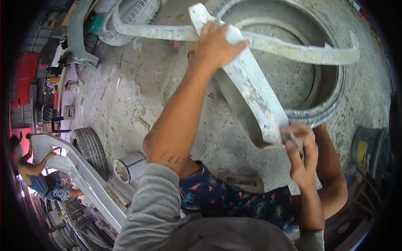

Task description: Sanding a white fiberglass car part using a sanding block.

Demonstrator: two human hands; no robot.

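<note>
A long white-coated panel (255,92), scuffed with grey and brown patches, slants across the middle; it looks like a vehicle body part. My left hand (217,46) grips its far end, with the thumb over the right edge and the fingers across the top. At the near end, my right hand (303,152) is closed, fingers bent and partly blurred, around a small grey piece whose kind I cannot make out. That hand is right beside the panel's near corner. Under the panel lies a large tire (337,90), together with a long, thin pale curved strip (293,50).
Another tire (144,14) and a grey curved part (77,37) lie at the far left. A metal can (130,166) and an upright tire (90,146) stand left of me. At left, another person (42,175) handles a large grey bumper (79,167). A dark bucket (370,150) stands right.
</note>
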